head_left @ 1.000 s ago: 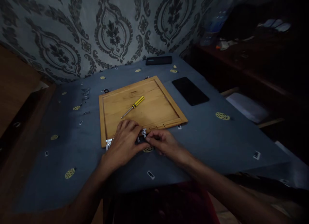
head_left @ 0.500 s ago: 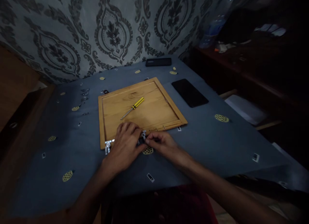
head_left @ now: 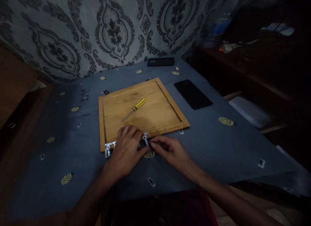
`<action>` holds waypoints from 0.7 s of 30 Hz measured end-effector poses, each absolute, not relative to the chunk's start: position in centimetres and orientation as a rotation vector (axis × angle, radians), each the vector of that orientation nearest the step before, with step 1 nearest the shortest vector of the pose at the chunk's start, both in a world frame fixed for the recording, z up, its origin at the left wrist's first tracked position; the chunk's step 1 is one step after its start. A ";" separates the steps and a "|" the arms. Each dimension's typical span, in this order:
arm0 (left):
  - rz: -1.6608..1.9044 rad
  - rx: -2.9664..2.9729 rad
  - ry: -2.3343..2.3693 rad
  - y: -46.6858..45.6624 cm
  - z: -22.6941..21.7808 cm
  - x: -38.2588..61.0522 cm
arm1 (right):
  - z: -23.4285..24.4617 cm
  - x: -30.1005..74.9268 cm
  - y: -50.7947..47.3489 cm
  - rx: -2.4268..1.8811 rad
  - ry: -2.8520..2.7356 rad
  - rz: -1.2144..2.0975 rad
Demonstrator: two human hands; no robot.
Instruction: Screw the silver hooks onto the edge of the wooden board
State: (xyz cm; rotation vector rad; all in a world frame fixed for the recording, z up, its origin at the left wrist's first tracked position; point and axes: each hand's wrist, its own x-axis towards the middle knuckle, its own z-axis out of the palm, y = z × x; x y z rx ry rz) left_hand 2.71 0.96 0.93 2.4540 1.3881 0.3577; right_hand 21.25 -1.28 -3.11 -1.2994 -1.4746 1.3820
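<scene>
A shallow wooden panel [head_left: 143, 112] with a raised border lies on the cloth-covered table. Along its near edge is silver metal hardware: a bracket [head_left: 108, 149] at the left corner and a slim metal piece [head_left: 145, 139] between my hands. My left hand [head_left: 128, 148] curls over that edge, its fingers bent on the hardware, which it partly hides. Just right of the slim piece, my right hand [head_left: 167, 148] has thumb and index finger pinched together; anything between them is too small to make out. A screwdriver [head_left: 136, 107] with a yellow-and-black handle rests on the panel.
A dark phone [head_left: 193, 94] lies right of the panel, and a black case [head_left: 160, 62] sits near the wall. Small metal parts [head_left: 85, 93] are scattered at left. A plastic bottle [head_left: 217, 29] stands on dark furniture [head_left: 247, 67] at right.
My right hand has drawn slightly right, away from the slim metal piece, which now shows more fully. The left hand keeps its place on the panel edge. The view has shifted a little.
</scene>
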 end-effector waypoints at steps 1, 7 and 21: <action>0.363 2.449 1.387 1.0 0.9 2.7 | -3.1 21.6 -1.5 -1.307 -1.593 1.220; 0.381 2.426 1.390 1.0 0.7 2.7 | -3.6 23.0 -1.9 -1.218 -2.108 0.546; 0.480 2.390 1.361 1.1 0.3 2.8 | -4.3 23.0 -1.2 -1.109 -2.201 0.428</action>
